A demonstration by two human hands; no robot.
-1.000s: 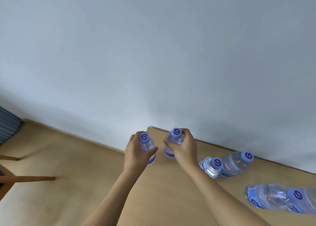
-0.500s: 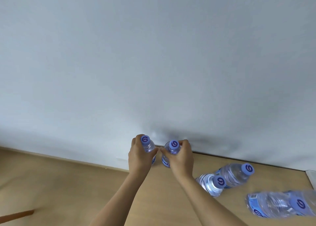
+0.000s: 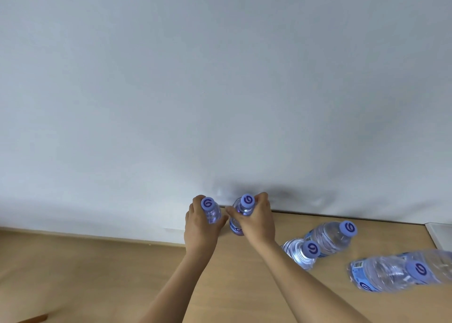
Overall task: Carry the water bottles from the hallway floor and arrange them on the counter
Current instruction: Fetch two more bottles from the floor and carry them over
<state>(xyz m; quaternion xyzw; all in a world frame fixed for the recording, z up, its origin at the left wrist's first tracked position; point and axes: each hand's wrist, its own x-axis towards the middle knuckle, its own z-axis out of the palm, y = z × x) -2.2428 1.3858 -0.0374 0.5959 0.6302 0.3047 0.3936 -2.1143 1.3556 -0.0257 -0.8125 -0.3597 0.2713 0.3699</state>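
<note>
My left hand (image 3: 199,227) grips a clear water bottle (image 3: 211,212) with a blue cap, held upright close to the white wall. My right hand (image 3: 256,221) grips a second such bottle (image 3: 241,215) right beside it, the two almost touching. Both are over the back of the wooden counter (image 3: 244,286). Three more bottles stand on the counter to the right: one (image 3: 299,251) by my right forearm, one (image 3: 330,237) behind it, and one (image 3: 384,273) near the right edge. Whether the held bottles touch the counter is hidden by my hands.
The white wall (image 3: 220,90) fills the upper view directly behind the counter. Wooden floor (image 3: 73,273) lies lower left, with a bit of a wooden chair leg (image 3: 36,319) at the bottom left. A white object's edge (image 3: 440,234) shows at the far right.
My view has turned right and toward the wall; the chair has nearly left the frame. Both hands with their bottles have come close together and nearer the wall.
</note>
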